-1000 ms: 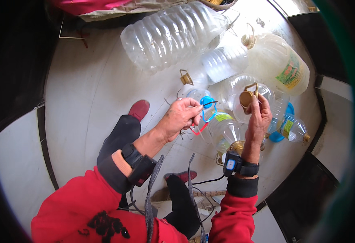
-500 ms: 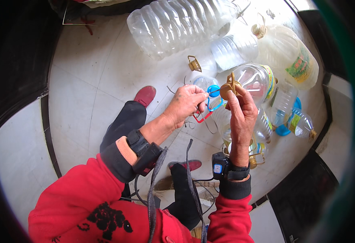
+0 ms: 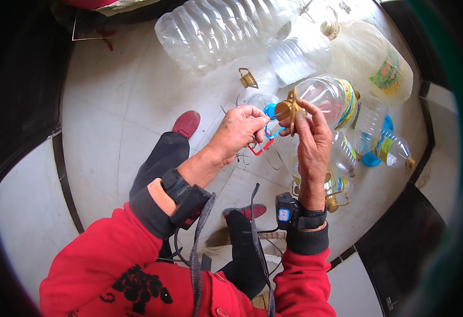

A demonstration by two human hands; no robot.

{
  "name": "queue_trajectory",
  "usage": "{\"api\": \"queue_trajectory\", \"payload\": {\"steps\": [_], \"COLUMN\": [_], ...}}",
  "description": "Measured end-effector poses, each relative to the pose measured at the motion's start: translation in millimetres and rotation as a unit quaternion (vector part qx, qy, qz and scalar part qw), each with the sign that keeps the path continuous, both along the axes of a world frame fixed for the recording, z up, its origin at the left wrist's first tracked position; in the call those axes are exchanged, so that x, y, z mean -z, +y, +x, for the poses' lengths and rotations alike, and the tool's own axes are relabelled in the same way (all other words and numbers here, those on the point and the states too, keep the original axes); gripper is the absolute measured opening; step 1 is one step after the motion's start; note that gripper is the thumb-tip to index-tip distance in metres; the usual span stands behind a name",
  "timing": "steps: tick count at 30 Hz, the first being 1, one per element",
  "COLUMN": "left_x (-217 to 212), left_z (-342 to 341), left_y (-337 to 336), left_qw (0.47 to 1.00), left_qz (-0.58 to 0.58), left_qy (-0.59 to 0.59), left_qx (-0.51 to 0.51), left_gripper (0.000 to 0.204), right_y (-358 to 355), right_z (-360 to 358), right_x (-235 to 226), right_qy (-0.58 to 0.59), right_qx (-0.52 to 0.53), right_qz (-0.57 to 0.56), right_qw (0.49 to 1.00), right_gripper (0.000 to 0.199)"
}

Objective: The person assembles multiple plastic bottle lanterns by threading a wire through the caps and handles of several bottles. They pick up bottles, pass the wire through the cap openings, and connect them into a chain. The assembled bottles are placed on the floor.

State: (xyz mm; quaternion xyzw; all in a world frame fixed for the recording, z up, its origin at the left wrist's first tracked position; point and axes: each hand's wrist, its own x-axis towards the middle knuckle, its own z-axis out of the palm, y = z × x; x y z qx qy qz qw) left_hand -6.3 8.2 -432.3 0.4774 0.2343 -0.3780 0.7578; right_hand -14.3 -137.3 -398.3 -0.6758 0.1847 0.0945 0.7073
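Observation:
My right hand (image 3: 311, 141) is raised and pinches a gold-brown bottle cap with a loop handle (image 3: 287, 109) between thumb and fingers. My left hand (image 3: 240, 130) is closed next to it, fingers curled around a blue plastic cap ring (image 3: 270, 112) and a red plastic handle (image 3: 258, 148) that hangs below. The two hands almost touch. Right behind them lies a clear oil bottle with a yellow-green label (image 3: 329, 98).
Several empty clear plastic bottles lie on the pale tiled floor: a big ribbed jug (image 3: 218, 29), a large yellowish jug (image 3: 371, 58), smaller ones at right (image 3: 395, 150). A loose gold cap (image 3: 249, 79) lies on the floor. My red shoes (image 3: 186, 124) and dark trousers are below.
Both hands have lifted up and away from the bottles, staying together; the gold cap in my right hand now sits higher, level with the labelled bottle.

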Motion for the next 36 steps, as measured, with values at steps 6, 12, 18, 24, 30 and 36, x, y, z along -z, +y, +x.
{"api": "queue_trajectory", "payload": {"steps": [6, 12, 18, 24, 30, 36], "left_x": [2, 4, 3, 5, 4, -2], "left_z": [0, 0, 3, 4, 4, 8], "left_y": [0, -3, 0, -1, -2, 5], "left_qw": [0.999, 0.999, 0.998, 0.999, 0.985, 0.989], "left_qz": [-0.025, -0.038, -0.063, -0.002, 0.009, -0.090], "left_qy": [-0.020, -0.018, -0.024, -0.051, -0.141, -0.106], "left_qx": [0.015, 0.015, -0.017, -0.014, -0.095, -0.057], "left_gripper": [0.010, 0.010, 0.019, 0.018, 0.018, 0.013], "right_y": [2, 8, 14, 19, 23, 23], "right_z": [0, -2, -4, -10, -17, -45], "right_x": [3, 13, 17, 20, 5, -26], "right_qy": [0.030, 0.046, 0.005, -0.097, -0.094, 0.009], "right_qx": [0.041, 0.034, -0.006, -0.034, -0.023, -0.032], "right_qz": [0.027, 0.013, -0.154, -0.262, -0.223, -0.128], "right_qw": [0.998, 0.998, 0.988, 0.959, 0.970, 0.991], "right_gripper": [0.039, 0.010, 0.010, 0.011, 0.012, 0.013]}}
